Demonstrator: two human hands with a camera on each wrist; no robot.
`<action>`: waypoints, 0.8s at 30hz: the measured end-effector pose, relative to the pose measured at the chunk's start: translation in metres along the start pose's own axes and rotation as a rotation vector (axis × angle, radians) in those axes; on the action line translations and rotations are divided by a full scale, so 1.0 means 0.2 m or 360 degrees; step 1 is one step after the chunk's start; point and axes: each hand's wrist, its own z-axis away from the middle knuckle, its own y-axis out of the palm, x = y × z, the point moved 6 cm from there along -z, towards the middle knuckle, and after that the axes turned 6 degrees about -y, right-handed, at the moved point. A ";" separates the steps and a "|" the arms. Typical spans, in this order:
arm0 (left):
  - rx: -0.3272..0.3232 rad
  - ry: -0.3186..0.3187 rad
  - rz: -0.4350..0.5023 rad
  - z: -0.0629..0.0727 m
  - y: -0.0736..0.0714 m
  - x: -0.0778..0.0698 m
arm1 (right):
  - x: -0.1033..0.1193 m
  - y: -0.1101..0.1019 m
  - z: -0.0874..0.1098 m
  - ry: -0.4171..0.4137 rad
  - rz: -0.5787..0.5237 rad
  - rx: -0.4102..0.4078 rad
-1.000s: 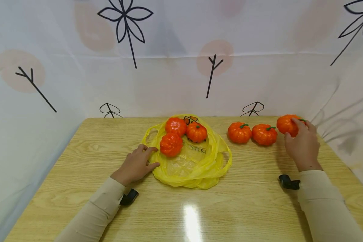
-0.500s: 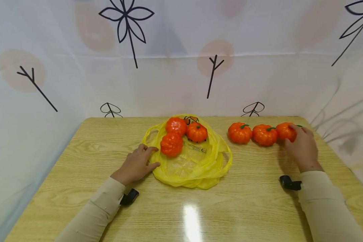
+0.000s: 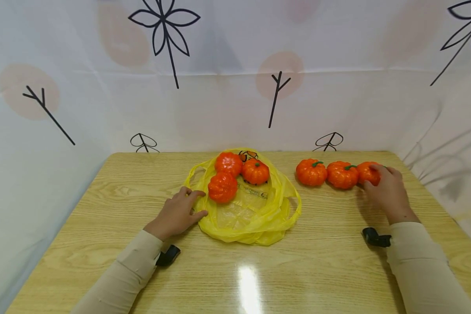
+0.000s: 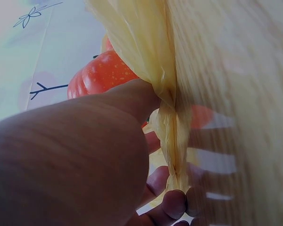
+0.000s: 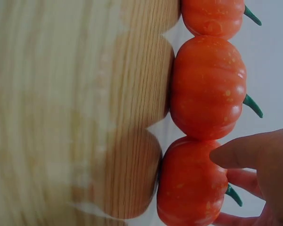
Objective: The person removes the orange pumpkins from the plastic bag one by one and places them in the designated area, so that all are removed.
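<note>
On the right of the head view, my right hand holds the rightmost of three small orange toy pumpkins, with the thumb on its near side and fingers behind. It stands against the middle pumpkin in the row, and the right wrist view shows the held pumpkin on the tabletop. The left pumpkin completes that row. At the left edge of a spread yellow plastic bag rests my left hand, thumb and fingers apart at the rim. Inside the bag lie three more orange pumpkins.
The wooden table runs back to a white cloth backdrop printed with plants. Bag handles lie loose at the bag's right side. Black wrist-worn devices sit beside both sleeves.
My right hand has lowered the rightmost pumpkin and slid it left until it meets the middle one, nudging that slightly left. My left hand and the bag have stayed in place.
</note>
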 end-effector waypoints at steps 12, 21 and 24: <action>0.0006 -0.0012 -0.0001 0.00 0.00 0.00 | 0.03 -0.01 0.00 0.0049 -0.0079 -0.0047; -0.0002 -0.0008 -0.0011 0.00 0.00 0.00 | 0.06 -0.03 0.00 0.0043 -0.0136 -0.0227; -0.0001 -0.0013 -0.0013 0.00 0.00 0.01 | 0.09 -0.04 0.01 0.0026 -0.0178 -0.0341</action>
